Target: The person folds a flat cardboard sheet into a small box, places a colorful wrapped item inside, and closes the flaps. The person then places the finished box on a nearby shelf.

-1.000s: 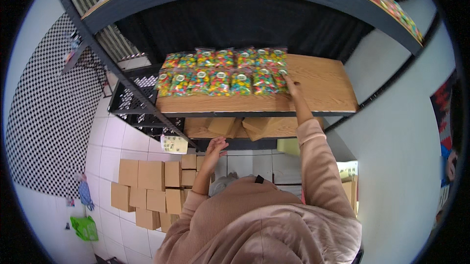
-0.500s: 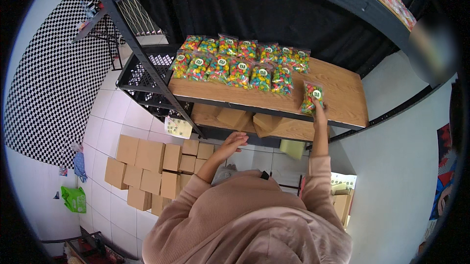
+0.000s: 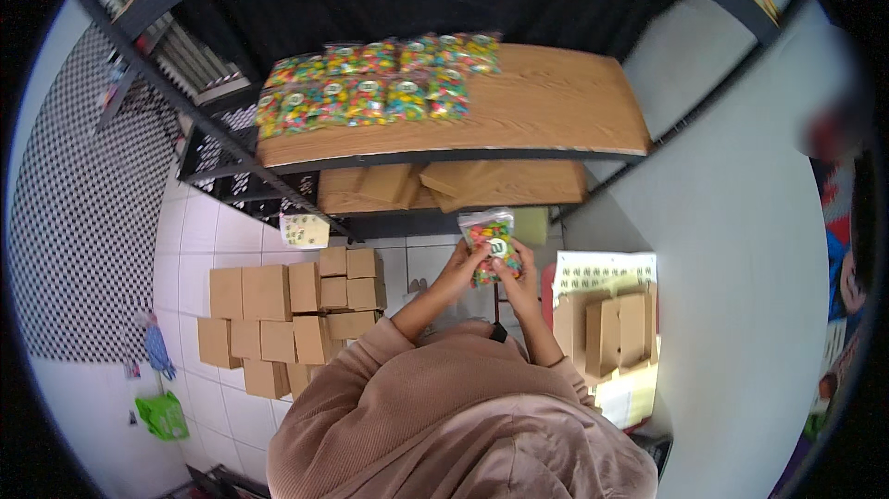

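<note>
A clear bag of colourful candy (image 3: pixel 494 232) with a round white label is held up in front of my chest. My left hand (image 3: pixel 465 268) is closed on its left side, thumb across the front. On the lower right side, my right hand (image 3: pixel 517 274) grips the same bag. Beyond my hands, several similar candy bags (image 3: pixel 367 101) lie in two rows on the left part of the wooden upper shelf (image 3: pixel 556 101).
Closed brown boxes (image 3: pixel 264 293) are stacked on the tiled floor at left. An open cardboard box (image 3: pixel 619 337) sits at right near printed label sheets (image 3: pixel 607 268). Flat cardboard pieces (image 3: pixel 389 182) lie on the lower shelf. A black shelf post (image 3: pixel 222 143) rises at left.
My right hand has brought the candy bag off the shelf toward my chest. My left hand has moved right and taken hold of it too. The view has shifted right.
</note>
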The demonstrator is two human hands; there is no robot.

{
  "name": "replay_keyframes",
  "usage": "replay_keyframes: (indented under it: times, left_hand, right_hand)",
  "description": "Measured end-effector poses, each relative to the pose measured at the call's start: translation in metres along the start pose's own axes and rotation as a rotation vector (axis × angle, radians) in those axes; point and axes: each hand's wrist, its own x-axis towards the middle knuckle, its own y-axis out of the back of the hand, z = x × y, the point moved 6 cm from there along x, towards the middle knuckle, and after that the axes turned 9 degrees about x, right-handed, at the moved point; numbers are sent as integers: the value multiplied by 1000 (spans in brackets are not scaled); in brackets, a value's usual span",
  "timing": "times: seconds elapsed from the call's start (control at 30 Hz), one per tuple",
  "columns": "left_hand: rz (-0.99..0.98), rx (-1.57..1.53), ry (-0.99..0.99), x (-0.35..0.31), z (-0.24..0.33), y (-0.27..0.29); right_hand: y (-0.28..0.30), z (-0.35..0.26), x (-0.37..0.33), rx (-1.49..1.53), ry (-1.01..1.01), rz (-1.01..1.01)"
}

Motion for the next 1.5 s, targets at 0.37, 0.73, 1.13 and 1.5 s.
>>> replay_keyframes:
  times: [0.37,0.73,1.13,1.5]
  left_hand:
    - [-309,260,99,-31,-57,-122]
    - [-778,599,65,13,-111,-252]
    - [-1121,1321,0,68,-218,-257]
    - [-1185,1364,90,73,-240,-242]
  right_hand:
    - [127,-8,-101,-69,-9,413]
    - [283,4,-209,45,-41,1252]
    - [263,64,-207,-1019,-643,1026]
    - [244,57,-207,-894,-880,1072]
